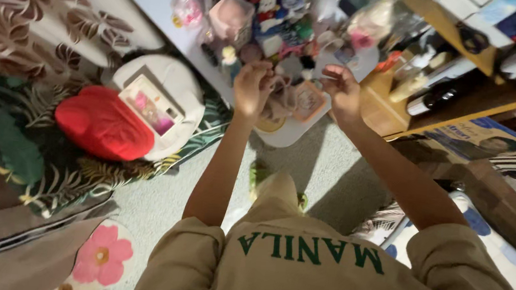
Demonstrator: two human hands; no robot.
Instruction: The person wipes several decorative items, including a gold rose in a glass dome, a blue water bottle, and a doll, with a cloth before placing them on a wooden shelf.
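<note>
Both my arms reach forward over the near edge of a cluttered white table (157,6). My left hand (252,88) is curled into a loose fist with its back toward me, and whatever may be inside it is hidden. My right hand (342,90) hovers a little to the right with its fingers bent and apart, and nothing shows in it. Between and just under the hands lie a small orange-framed card (308,101) and a round pale item (270,124). Small toys, jars and wrapped packets (284,20) crowd the table beyond the hands. I wear a tan shirt (295,277).
A red cushion (103,124) and a white round case holding a flat box (159,104) lie on a leaf-print cloth (9,138) at left. At right, a wooden shelf (469,84) holds bottles. Grey carpet (325,171) lies below, with a flower mat (102,256).
</note>
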